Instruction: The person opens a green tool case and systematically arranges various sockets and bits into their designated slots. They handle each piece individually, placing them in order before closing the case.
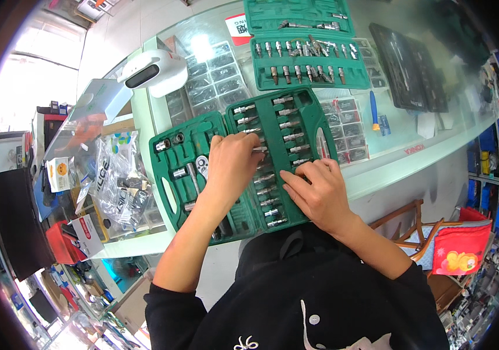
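An open green plastic socket-set case (275,144) lies before me on the glass counter. Its right half holds two columns of metal bit sockets (292,137). In the left half rest a ratchet handle (202,165) and a few sockets. My left hand (235,159) is over the inner column, its fingertips at a bit socket (259,149); whether they grip it is hard to tell. My right hand (315,188) rests on the case's right half, fingers bent near the lower end of the outer column; anything under them is hidden. Beyond lies a second open green case (310,83) with more bit sockets.
A white scanner-like device (157,72) stands at the back left. Clear plastic bags (122,183) lie left of the case. On the right are a blue-handled screwdriver (374,111) and a dark flat case (407,65). A wooden chair (420,227) stands beyond the counter's front edge.
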A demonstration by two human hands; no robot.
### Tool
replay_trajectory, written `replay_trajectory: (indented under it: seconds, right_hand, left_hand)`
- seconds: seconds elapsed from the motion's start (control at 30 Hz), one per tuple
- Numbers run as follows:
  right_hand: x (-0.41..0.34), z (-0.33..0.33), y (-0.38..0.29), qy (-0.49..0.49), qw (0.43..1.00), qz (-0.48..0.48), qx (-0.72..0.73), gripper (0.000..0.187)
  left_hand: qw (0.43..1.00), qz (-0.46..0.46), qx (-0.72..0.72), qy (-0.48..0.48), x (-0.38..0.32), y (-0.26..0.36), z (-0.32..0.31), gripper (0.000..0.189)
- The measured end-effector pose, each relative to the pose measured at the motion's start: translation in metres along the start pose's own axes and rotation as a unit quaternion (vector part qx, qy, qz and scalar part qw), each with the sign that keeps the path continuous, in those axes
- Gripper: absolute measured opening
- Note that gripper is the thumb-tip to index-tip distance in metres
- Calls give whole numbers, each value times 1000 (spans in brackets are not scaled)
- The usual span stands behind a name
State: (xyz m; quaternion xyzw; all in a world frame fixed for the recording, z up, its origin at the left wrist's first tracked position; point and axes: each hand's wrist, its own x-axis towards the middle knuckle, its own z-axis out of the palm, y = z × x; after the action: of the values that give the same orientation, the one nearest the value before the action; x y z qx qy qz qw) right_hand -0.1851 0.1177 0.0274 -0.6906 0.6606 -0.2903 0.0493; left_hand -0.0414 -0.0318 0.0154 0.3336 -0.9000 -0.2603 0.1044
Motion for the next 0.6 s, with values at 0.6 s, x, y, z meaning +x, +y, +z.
replay_trajectory:
  seconds: [0.6]
  right_hand:
    - [33, 14, -5, -38, 998, 11, 46, 30]
  left_hand:
    - [939, -230, -217, 134, -97, 14, -18, 21]
